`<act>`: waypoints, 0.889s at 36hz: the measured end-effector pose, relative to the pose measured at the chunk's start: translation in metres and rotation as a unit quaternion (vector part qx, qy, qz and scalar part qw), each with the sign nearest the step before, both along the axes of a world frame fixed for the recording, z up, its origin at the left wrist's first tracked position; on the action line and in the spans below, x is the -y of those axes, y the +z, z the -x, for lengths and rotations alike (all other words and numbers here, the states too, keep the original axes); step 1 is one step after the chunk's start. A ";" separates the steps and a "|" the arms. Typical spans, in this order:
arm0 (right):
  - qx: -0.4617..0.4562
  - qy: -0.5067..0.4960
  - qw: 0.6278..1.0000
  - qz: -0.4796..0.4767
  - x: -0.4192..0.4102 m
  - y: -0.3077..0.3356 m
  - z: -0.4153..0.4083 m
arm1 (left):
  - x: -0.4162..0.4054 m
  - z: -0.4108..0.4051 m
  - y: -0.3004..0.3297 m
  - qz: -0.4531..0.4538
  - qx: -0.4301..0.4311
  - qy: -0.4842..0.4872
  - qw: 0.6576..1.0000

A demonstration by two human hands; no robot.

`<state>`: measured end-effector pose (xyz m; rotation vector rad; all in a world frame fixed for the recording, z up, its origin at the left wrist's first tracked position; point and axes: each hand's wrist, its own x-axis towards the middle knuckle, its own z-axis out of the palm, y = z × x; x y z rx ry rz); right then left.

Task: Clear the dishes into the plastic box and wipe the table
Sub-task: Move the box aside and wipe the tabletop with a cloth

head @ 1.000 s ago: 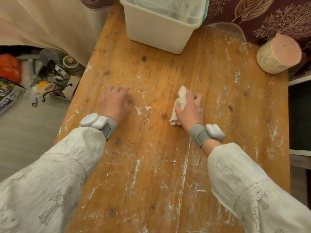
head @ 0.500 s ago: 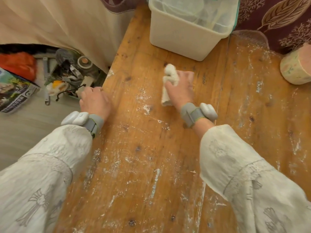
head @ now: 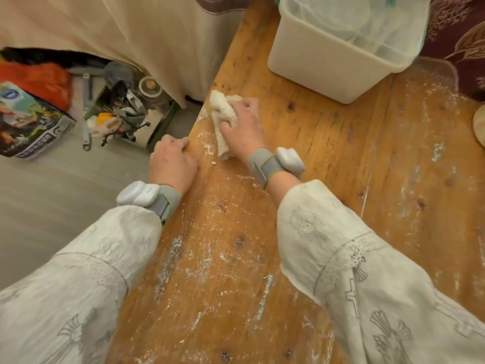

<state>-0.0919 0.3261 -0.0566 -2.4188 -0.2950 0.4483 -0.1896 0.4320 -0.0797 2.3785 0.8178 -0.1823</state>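
My right hand (head: 244,127) presses a crumpled white cloth (head: 222,114) onto the wooden table (head: 328,158), close to its left edge. White dust and crumbs streak the wood around the cloth and nearer to me. My left hand (head: 172,164) rests at the table's left edge with its fingers curled over the rim, holding nothing loose. The white plastic box (head: 322,59) stands at the far end of the table, with pale dishes dimly visible inside it.
A beige cloth (head: 147,35) hangs left of the table. Below it, on the grey floor, sit a crate of tools and clutter (head: 126,114), an orange bag (head: 44,80) and a printed package (head: 29,124). A round pale object (head: 479,124) shows at the right edge.
My right hand has swept the cloth leftward across the table to its left edge. My left hand has slid left to the table's rim. The view has shifted left.
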 end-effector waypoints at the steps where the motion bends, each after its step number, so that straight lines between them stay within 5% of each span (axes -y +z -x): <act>1: 0.020 -0.043 0.999 -0.013 0.004 0.002 -0.002 | 0.003 -0.001 0.001 0.006 -0.001 0.000 1.000; 7: 0.047 -0.191 0.974 0.115 0.034 -0.008 -0.005 | -0.001 -0.003 0.009 0.060 0.009 0.084 0.995; 10: 0.046 -0.140 0.975 0.169 0.019 -0.017 0.009 | -0.004 -0.001 0.011 0.086 0.003 0.104 0.991; 16: -0.026 0.093 0.994 0.057 -0.061 -0.012 0.001 | -0.013 0.011 0.006 0.071 -0.010 0.096 0.993; 22: 0.043 -0.032 0.998 -0.016 -0.048 0.017 -0.015 | -0.012 0.010 0.008 0.071 -0.035 0.090 0.993; 27: 0.095 -0.129 0.979 0.123 -0.003 0.007 -0.007 | -0.013 0.014 0.011 0.071 -0.047 0.074 0.994; 32: 0.060 0.007 0.988 0.142 -0.009 -0.013 0.016 | -0.009 0.017 0.013 0.064 -0.063 0.064 0.994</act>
